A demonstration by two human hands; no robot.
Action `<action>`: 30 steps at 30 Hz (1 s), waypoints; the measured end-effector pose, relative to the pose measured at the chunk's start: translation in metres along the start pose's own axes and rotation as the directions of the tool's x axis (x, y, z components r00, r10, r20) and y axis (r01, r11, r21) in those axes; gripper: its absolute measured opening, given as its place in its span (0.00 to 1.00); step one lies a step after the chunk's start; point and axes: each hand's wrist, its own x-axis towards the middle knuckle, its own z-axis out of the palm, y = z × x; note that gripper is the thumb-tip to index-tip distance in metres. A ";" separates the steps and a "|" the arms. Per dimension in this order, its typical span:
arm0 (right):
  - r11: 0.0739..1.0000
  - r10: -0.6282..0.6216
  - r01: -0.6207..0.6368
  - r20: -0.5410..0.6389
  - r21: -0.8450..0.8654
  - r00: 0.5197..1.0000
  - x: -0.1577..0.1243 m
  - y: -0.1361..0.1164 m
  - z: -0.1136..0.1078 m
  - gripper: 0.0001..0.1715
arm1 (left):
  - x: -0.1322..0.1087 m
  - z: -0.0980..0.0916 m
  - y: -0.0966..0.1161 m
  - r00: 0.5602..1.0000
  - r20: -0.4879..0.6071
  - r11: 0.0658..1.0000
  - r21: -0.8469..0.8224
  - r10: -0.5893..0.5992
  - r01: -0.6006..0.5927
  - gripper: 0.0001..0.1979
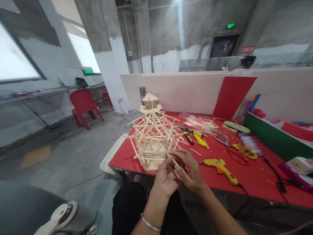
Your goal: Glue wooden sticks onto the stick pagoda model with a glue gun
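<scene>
A tall tower model of thin wooden sticks (pixel 153 137) stands near the front left corner of a red table (pixel 220 169). My left hand (pixel 165 178) and my right hand (pixel 189 169) meet just in front of the model's base. Both pinch a short wooden stick (pixel 174 161) between their fingertips, close to the lowest frame of the tower. A silver bracelet is on my left wrist.
A yellow glue gun (pixel 221 167) with a black cord lies right of my hands. Yellow-handled pliers (pixel 193 134), scissors (pixel 234 148), loose sticks and clear bags lie behind. A red chair (pixel 83 106) stands at the left. White partition boards back the table.
</scene>
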 end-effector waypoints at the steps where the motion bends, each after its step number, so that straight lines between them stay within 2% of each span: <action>1: 1.000 0.003 -0.003 -0.001 -0.001 1.000 0.000 0.000 0.000 0.20 | 0.000 0.000 0.000 1.000 -0.007 1.000 -0.001 0.001 -0.001 0.05; 19: 1.000 0.011 -0.011 0.000 -0.006 1.000 -0.001 0.004 0.002 0.21 | 0.003 -0.002 0.003 1.000 0.017 0.998 0.055 -0.015 0.014 0.07; 25: 1.000 -0.004 0.004 0.009 0.013 1.000 -0.006 0.006 0.000 0.25 | 0.003 -0.003 0.002 1.000 0.030 1.000 0.021 -0.007 0.006 0.06; 28: 1.000 0.001 -0.002 -0.107 -0.007 0.994 -0.013 0.010 0.002 0.28 | 0.002 0.001 0.001 0.999 0.036 1.000 -0.005 -0.009 0.009 0.04; 30: 0.998 0.060 -0.065 -0.269 -0.010 0.961 -0.020 0.015 0.005 0.27 | 0.002 0.002 0.001 0.997 0.057 0.999 -0.008 -0.047 0.048 0.03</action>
